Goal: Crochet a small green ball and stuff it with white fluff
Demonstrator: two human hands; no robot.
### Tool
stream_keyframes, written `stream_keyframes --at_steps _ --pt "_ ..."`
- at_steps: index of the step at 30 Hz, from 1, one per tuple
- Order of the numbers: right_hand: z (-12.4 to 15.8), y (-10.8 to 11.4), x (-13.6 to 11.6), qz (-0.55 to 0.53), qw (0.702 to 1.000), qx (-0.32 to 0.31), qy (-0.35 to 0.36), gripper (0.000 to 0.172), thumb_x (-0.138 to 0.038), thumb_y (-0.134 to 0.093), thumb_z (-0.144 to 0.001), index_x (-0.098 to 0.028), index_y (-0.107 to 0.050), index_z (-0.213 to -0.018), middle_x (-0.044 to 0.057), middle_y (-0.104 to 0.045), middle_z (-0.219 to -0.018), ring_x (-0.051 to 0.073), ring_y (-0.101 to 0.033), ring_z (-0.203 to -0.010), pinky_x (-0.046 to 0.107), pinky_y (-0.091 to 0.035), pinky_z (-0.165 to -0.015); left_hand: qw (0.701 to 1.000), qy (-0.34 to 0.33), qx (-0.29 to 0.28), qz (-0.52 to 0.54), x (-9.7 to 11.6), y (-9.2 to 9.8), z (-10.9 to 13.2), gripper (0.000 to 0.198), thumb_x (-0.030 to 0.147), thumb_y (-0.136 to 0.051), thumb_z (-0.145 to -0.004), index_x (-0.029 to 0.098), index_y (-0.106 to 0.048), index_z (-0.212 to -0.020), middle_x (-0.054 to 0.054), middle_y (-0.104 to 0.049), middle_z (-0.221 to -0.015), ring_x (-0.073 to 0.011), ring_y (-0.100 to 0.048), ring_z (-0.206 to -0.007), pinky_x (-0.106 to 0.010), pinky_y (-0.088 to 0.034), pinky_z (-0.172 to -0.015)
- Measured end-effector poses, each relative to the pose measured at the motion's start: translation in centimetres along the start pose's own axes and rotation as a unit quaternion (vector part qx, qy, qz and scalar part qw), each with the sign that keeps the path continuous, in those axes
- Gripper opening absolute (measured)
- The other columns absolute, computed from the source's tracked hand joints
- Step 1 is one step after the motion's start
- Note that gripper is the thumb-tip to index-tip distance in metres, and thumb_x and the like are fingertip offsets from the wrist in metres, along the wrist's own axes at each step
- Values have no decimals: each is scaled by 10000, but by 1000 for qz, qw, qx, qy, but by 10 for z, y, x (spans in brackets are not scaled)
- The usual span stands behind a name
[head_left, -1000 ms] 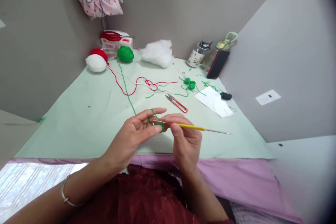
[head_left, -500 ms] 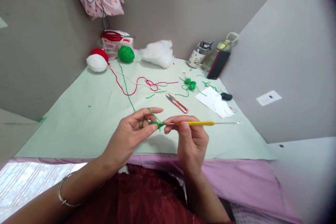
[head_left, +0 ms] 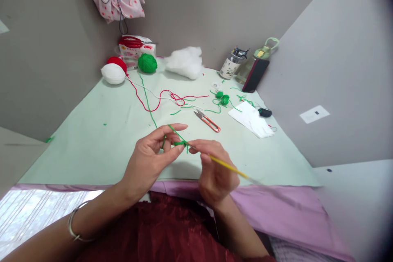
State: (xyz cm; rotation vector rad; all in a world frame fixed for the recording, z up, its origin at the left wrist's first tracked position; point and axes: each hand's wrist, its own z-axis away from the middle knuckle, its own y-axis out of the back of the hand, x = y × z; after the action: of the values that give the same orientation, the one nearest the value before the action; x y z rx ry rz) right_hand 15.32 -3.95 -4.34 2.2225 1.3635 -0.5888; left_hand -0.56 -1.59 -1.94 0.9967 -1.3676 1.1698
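Between the thumb and fingers of my left hand [head_left: 150,151] is a small green crochet piece [head_left: 180,143]. Green yarn loops over the raised index finger and runs back across the table to a green yarn ball [head_left: 147,63]. My right hand [head_left: 216,170] grips a yellow-handled crochet hook [head_left: 229,166] like a pencil. Its front tip meets the green stitches at my left fingertips, while the rear end slants down to the right, blurred by motion. A short green tail hangs under the piece.
Orange thread snips [head_left: 207,121] lie beyond my hands, near red yarn [head_left: 162,96] and green scraps. White stuffing [head_left: 186,62], white and red yarn balls [head_left: 113,73], and a pen cup [head_left: 229,68] stand at the back. Small green balls [head_left: 225,99], white paper [head_left: 250,119] and a phone [head_left: 256,75] are on the right.
My right hand has turned and dropped slightly, so the hook has swung from nearly level to slanting down at its rear end. My left hand has shifted slightly left.
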Motion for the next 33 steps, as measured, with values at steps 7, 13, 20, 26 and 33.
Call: stream_keyframes --at_steps 7,13,20,26,33 --pt "2 3 1 24 998 -39 34 272 -98 -587 -1000 -253 -725 -1175 77 -803 -1022 213 -771 -929 366 -642 -744 999 15 -10 49 -2 -3 0 370 268 -825 -871 309 -767 -1234 42 -574 -859 -103 -479 -719 -228 -417 -715" --pt "1 5 3 -31 999 -13 -22 279 -108 -545 -1023 -272 -723 -1164 50 -797 -975 179 -741 -814 358 -624 -718 993 46 -29 106 -5 -1 -4 433 296 -852 -856 293 -755 -1278 18 -601 -910 -132 -549 -850 -231 -448 -804" --pt "3 7 3 59 997 -45 33 289 -92 -580 -1004 -261 -726 -1188 59 -786 -999 192 -751 -873 347 -631 -730 999 13 -3 48 -3 -5 2 367 240 -838 -865 290 -775 -1223 42 -608 -879 -85 -473 -706 -193 -431 -720" --pt "8 4 2 91 994 -7 58 279 -102 -627 -987 -258 -770 -1169 76 -758 -1026 197 -734 -913 335 -624 -733 953 179 -98 224 3 -2 -4 495 286 -876 -825 226 -753 -1301 24 -654 -826 -79 -541 -690 -216 -510 -801" --pt "-7 3 0 -171 964 22 -202 174 -271 -615 -1032 -242 -780 -986 35 -763 -898 154 -682 -711 321 -583 -664 954 150 -109 235 5 -1 -6 389 246 -858 -843 278 -798 -1227 1 -724 -948 -91 -612 -820 -205 -491 -867"
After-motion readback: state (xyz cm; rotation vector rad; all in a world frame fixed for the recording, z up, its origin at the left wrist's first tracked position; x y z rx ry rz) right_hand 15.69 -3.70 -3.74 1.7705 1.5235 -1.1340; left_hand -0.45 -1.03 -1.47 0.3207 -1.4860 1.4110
